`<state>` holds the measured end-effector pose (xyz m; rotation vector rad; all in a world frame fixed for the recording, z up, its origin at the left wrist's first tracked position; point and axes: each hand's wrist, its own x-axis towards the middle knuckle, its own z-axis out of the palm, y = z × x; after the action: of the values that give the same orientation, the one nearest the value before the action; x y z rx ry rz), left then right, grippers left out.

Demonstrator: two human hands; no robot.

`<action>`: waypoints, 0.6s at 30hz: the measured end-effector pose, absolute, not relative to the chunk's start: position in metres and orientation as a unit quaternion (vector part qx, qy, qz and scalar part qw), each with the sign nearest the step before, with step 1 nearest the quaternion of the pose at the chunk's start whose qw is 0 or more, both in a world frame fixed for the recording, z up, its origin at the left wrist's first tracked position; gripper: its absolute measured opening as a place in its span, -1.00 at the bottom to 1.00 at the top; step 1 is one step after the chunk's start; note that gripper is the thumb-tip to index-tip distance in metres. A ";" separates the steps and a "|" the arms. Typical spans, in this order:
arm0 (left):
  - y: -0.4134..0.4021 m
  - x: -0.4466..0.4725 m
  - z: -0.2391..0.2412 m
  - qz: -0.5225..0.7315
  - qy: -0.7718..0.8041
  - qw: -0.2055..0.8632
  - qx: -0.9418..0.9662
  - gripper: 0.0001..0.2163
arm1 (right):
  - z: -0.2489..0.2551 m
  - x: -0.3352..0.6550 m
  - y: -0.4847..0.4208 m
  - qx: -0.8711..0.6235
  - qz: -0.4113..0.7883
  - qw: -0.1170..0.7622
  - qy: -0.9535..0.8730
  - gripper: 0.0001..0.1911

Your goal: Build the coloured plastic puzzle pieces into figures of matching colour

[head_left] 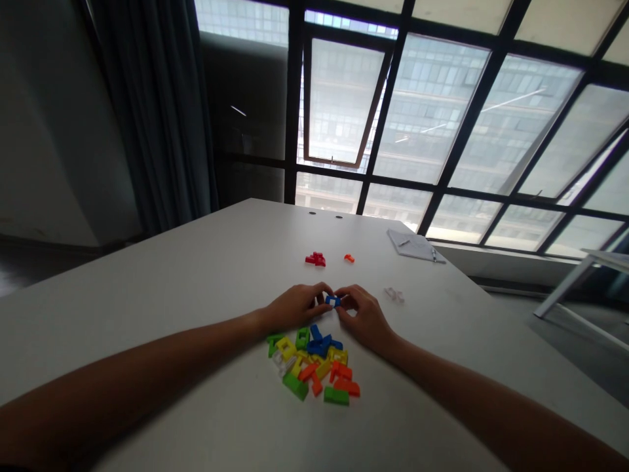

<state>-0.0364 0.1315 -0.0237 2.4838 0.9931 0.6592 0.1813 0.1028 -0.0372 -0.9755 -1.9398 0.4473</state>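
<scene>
A small blue block (333,301) with a light opening in its middle is pinched between my two hands. My left hand (299,305) grips its left side with thumb and fingertips. On the other side, my right hand (364,318) holds the block's right end between thumb and fingers. Just in front of my wrists lies a loose pile of plastic blocks: blue blocks (319,345), yellow blocks (285,347), green blocks (295,387), orange blocks (346,387) and a whitish clear block (284,362).
Beyond my hands on the white table (216,269) are a cluster of red blocks (316,259), a small orange piece (348,258) and pale pink pieces (394,295). A notebook (413,244) with pens lies near the right edge. Windows line the far side.
</scene>
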 end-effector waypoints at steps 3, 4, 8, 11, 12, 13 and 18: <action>0.131 -0.036 -0.023 0.230 0.362 0.201 0.881 -0.66 | -0.040 0.184 0.105 -0.414 0.245 0.453 -0.750 -0.70; 0.131 -0.036 -0.023 0.229 0.366 0.203 0.879 -0.63 | -0.041 0.185 0.107 -0.418 0.265 0.459 -0.738 -0.70; 0.131 -0.036 -0.022 0.234 0.383 0.200 0.871 -0.63 | -0.042 0.187 0.110 -0.413 0.295 0.474 -0.720 -0.68; 0.130 -0.036 -0.022 0.232 0.390 0.198 0.869 -0.65 | -0.043 0.186 0.110 -0.408 0.274 0.470 -0.733 -0.68; 0.130 -0.036 -0.022 0.230 0.391 0.198 0.869 -0.66 | -0.044 0.186 0.109 -0.405 0.265 0.468 -0.740 -0.67; 0.130 -0.036 -0.022 0.229 0.392 0.199 0.869 -0.66 | -0.044 0.186 0.109 -0.401 0.255 0.465 -0.747 -0.66; 0.128 -0.036 -0.019 0.218 0.393 0.199 0.871 -0.66 | -0.044 0.186 0.107 -0.388 0.191 0.452 -0.780 -0.64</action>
<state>-0.0356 0.1281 -0.0192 2.4363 1.0995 0.6089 0.1858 0.1067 -0.0443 -0.9589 -1.9277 0.4714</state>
